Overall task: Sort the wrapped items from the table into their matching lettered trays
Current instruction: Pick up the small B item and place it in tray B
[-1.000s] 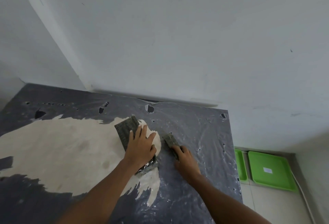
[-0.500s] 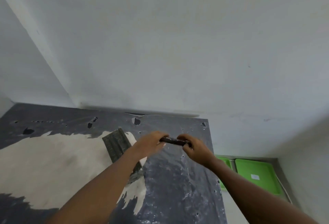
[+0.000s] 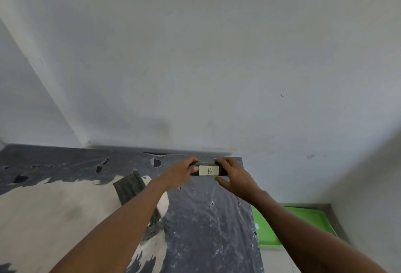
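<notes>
A small dark wrapped item (image 3: 221,171) with a pale label marked "B" is held up above the table's far right corner. My left hand (image 3: 182,173) pinches its left end and my right hand (image 3: 235,177) grips its right end. A larger dark wrapped item (image 3: 128,187) lies flat on the table (image 3: 206,218), partly hidden under my left forearm. Green trays (image 3: 312,216) sit on the floor to the right of the table; my right arm covers much of them, and a small white label shows on the left one.
The table has a torn dark plastic cover with a large bare pale patch (image 3: 54,212) at the left. A white wall runs behind the table and a corner stands at the left. The table's right edge drops to a tiled floor.
Both hands have lifted the small wrapped item off the table and turned it so that its "B" label faces me. The larger item stays on the table. The view has tilted upward.
</notes>
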Demonstrator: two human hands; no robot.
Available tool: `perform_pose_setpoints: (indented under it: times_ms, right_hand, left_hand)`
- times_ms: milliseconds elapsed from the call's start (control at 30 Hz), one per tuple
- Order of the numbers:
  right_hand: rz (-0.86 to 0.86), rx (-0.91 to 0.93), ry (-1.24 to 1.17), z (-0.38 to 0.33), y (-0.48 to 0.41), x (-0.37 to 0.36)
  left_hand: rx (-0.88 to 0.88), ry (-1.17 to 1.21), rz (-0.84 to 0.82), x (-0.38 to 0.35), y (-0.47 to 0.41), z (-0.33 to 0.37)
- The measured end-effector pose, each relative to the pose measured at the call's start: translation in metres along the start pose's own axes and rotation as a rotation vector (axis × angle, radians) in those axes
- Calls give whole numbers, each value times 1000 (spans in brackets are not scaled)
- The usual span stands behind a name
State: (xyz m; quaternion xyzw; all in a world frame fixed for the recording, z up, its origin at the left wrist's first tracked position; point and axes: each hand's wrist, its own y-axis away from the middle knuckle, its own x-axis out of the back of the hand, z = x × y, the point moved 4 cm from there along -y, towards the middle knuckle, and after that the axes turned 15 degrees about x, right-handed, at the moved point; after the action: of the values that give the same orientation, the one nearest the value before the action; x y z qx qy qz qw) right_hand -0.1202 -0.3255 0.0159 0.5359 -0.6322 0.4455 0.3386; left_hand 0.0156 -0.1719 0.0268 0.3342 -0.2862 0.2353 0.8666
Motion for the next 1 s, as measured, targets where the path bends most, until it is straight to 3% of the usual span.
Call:
perform_pose_setpoints:
  times_ms: [200,533,733,1000]
  right_hand:
    - [70,70,203,-9,-2,5]
    - [51,164,260,1,41,3]
    - [16,149,101,21,94,10]
    - [27,163,119,44,170,43]
  left_hand:
    - [8,60,-28,-6,-2,0]
    - [102,428,80,-64,3,9]
    - [137,418,97,-115,25,32]
    - [122,367,123,-178,53,81]
